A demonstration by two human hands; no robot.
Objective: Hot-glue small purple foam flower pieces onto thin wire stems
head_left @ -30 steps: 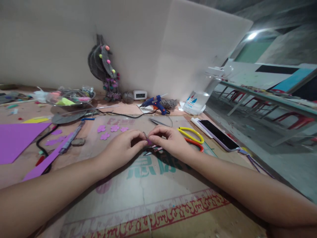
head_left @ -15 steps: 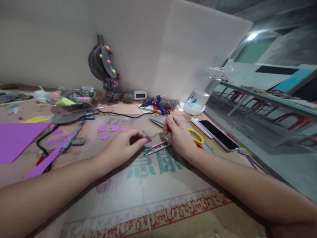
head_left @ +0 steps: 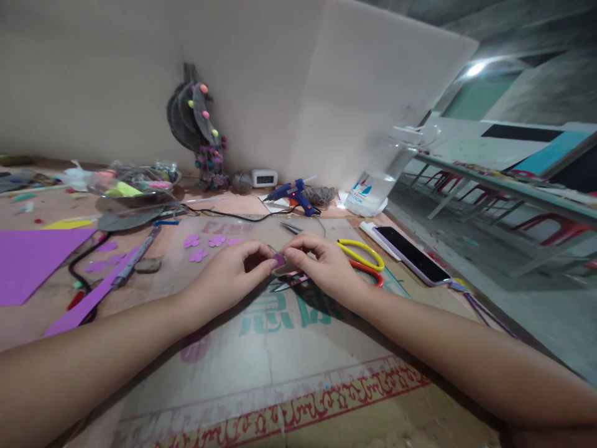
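Note:
My left hand (head_left: 237,267) pinches a small purple foam piece (head_left: 279,261) between thumb and fingers. My right hand (head_left: 324,264) has come up against it, fingertips closed at the piece's right edge, where a thin grey thread (head_left: 323,227) shows around the fingers. Whether the thread passes through the piece is hidden. Beneath the right hand lie pink-handled thread snips (head_left: 291,282), partly covered. Scissors with yellow (head_left: 361,253) and red handles rest behind that hand, their blades pointing away. Several purple foam flowers (head_left: 198,255) lie beyond my left hand.
A blue glue gun (head_left: 293,196) stands at the back beside grey yarn (head_left: 321,196) and a small digital clock (head_left: 264,178). On the right are a phone (head_left: 413,255) and a plastic jug (head_left: 368,186). Purple sheets (head_left: 41,264), a pen (head_left: 135,258) and a filled bowl (head_left: 135,191) occupy the left.
My right hand has moved left and down to meet the left hand at the purple piece, covering more of the snips and uncovering the scissor handles. The left hand has hardly moved.

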